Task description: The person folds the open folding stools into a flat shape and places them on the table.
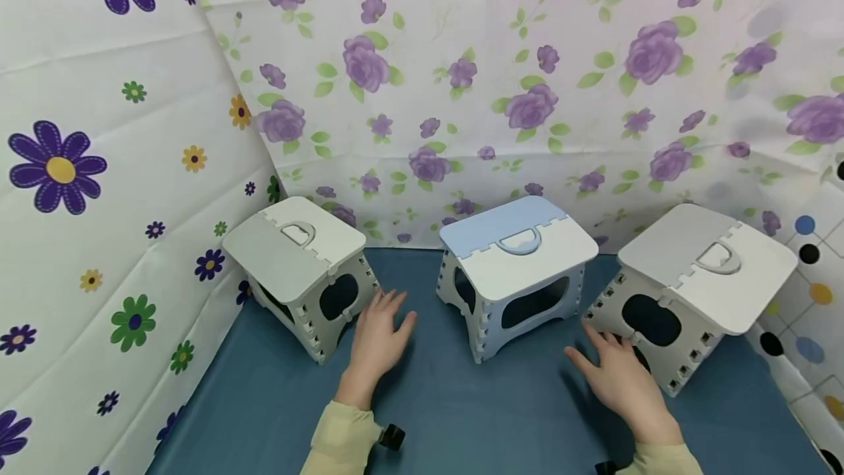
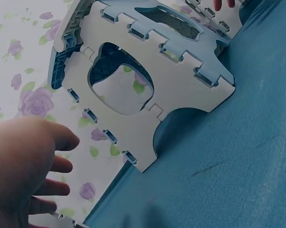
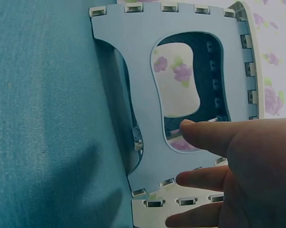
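Observation:
Three folding step stools stand unfolded on a blue surface in the head view. The left stool is grey and white, and my left hand is by its right side with fingers spread. In the middle is the blue and white stool, between my two hands; both wrist views show its side panels. The right stool, also grey and white, has my right hand in front of its near side, fingers extended. Neither hand grips anything. Whether the fingertips touch the outer stools cannot be told.
Behind the stools hangs a white cloth with purple roses. A cloth with purple and green daisies covers the left side, and a dotted cloth is at the right. The blue cloth surface extends toward me.

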Demonstrator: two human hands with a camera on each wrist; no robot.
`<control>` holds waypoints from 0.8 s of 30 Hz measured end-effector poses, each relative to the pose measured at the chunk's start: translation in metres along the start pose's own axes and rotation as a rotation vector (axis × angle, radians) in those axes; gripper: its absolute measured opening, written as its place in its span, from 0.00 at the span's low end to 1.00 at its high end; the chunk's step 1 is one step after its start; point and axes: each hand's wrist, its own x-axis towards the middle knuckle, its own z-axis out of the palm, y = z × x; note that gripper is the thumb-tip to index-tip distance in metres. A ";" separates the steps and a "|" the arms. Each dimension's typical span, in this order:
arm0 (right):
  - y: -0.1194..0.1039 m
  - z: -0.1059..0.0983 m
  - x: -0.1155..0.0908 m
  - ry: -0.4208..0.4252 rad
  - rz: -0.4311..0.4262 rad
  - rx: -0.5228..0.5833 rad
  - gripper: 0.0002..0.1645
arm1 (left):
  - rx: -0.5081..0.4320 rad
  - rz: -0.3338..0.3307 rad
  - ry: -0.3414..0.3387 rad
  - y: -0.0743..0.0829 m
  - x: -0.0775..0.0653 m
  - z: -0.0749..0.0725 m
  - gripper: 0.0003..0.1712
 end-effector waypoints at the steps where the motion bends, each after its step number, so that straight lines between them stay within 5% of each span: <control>1: 0.000 0.000 0.000 -0.001 -0.004 0.007 0.61 | -0.011 -0.002 0.018 0.000 -0.001 0.000 0.27; 7: 0.000 -0.004 -0.001 0.038 -0.026 0.056 0.58 | -0.113 -0.026 0.113 0.007 -0.003 -0.006 0.19; 14: 0.001 -0.013 0.002 0.089 -0.018 0.106 0.54 | -0.200 -0.044 0.083 0.013 -0.003 -0.003 0.17; 24: -0.023 -0.008 0.024 0.363 -0.010 0.262 0.43 | -0.253 -0.023 0.092 0.016 -0.003 -0.005 0.15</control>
